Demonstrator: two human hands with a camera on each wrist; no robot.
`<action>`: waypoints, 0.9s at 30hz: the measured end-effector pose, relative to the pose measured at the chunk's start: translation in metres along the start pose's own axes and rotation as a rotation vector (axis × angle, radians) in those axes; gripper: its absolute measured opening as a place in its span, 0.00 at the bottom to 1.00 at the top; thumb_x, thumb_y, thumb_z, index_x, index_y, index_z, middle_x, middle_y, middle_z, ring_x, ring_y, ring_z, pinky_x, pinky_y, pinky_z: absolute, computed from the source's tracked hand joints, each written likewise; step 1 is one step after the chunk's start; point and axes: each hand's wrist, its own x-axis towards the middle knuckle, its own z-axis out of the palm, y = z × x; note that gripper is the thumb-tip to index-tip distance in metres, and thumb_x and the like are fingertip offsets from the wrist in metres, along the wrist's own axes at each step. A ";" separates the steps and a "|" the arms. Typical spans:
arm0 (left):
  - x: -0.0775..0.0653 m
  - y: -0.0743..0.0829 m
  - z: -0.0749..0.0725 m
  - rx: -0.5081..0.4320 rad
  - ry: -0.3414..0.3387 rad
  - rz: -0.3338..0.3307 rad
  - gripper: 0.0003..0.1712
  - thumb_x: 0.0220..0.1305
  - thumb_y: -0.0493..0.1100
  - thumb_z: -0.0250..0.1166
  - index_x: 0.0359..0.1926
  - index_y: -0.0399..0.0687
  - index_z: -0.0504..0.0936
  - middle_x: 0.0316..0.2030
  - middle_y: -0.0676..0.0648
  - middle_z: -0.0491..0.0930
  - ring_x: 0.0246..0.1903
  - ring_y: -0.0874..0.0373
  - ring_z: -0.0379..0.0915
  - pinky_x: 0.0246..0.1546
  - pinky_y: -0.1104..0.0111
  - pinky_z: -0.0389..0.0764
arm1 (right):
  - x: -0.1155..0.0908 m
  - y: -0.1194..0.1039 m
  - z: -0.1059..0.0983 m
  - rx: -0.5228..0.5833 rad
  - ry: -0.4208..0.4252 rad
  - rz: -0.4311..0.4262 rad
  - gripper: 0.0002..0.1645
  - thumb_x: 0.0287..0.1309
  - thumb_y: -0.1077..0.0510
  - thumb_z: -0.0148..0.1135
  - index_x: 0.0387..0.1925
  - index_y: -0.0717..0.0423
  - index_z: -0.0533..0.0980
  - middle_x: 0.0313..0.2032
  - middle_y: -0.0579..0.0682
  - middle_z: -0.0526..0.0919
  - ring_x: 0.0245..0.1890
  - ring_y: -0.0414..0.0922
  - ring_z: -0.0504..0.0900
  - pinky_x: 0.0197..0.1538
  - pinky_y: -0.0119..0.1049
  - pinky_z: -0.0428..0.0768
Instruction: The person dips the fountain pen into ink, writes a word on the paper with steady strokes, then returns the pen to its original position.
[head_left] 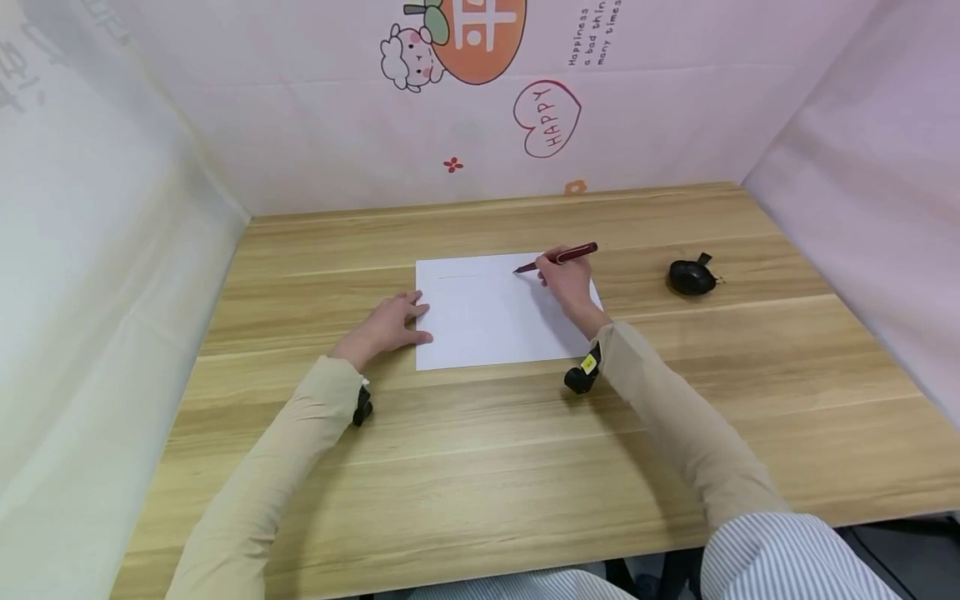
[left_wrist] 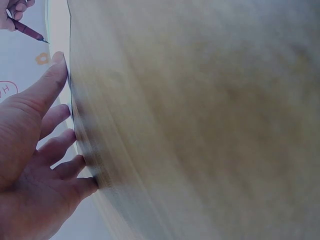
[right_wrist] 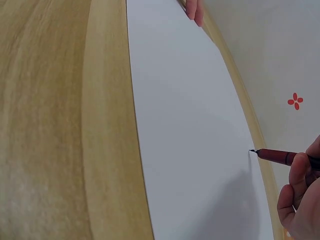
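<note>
A white sheet of paper [head_left: 487, 321] lies on the wooden table, with a thin faint line near its far edge. My right hand [head_left: 567, 279] pinches a dark red pen [head_left: 577, 252], its tip at the paper's upper right part. In the right wrist view the pen [right_wrist: 275, 156] points at the sheet [right_wrist: 185, 100], its dark nib at the surface. My left hand [head_left: 392, 323] rests at the paper's left edge, fingers spread and thumb on the sheet. The left wrist view shows that hand [left_wrist: 40, 145] with its fingertips along the edge.
A small black rounded object [head_left: 692, 277] with a short tab sits on the table [head_left: 450, 467] to the right. White printed cloth [head_left: 315, 142] stands behind the table and along both sides. Each wrist carries a small black camera [head_left: 579, 380].
</note>
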 end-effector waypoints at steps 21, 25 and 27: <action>-0.002 0.002 -0.001 0.009 -0.005 -0.001 0.38 0.60 0.52 0.64 0.67 0.42 0.62 0.73 0.41 0.48 0.72 0.37 0.41 0.70 0.46 0.48 | 0.007 0.008 -0.023 0.034 0.083 0.037 0.09 0.55 0.61 0.57 0.37 0.60 0.77 0.21 0.44 0.77 0.18 0.36 0.75 0.22 0.24 0.70; -0.001 0.000 -0.001 0.011 -0.001 0.008 0.38 0.60 0.51 0.64 0.67 0.41 0.62 0.73 0.40 0.48 0.72 0.37 0.41 0.70 0.46 0.49 | 0.007 0.009 -0.028 0.025 0.085 0.045 0.09 0.55 0.60 0.58 0.37 0.60 0.76 0.21 0.43 0.77 0.18 0.36 0.75 0.23 0.24 0.70; -0.001 0.000 0.000 0.010 0.000 0.009 0.38 0.60 0.51 0.64 0.66 0.41 0.62 0.73 0.40 0.48 0.72 0.37 0.41 0.70 0.46 0.49 | 0.008 0.009 -0.030 0.022 0.087 0.045 0.09 0.56 0.59 0.57 0.37 0.60 0.76 0.20 0.43 0.77 0.18 0.35 0.75 0.23 0.24 0.70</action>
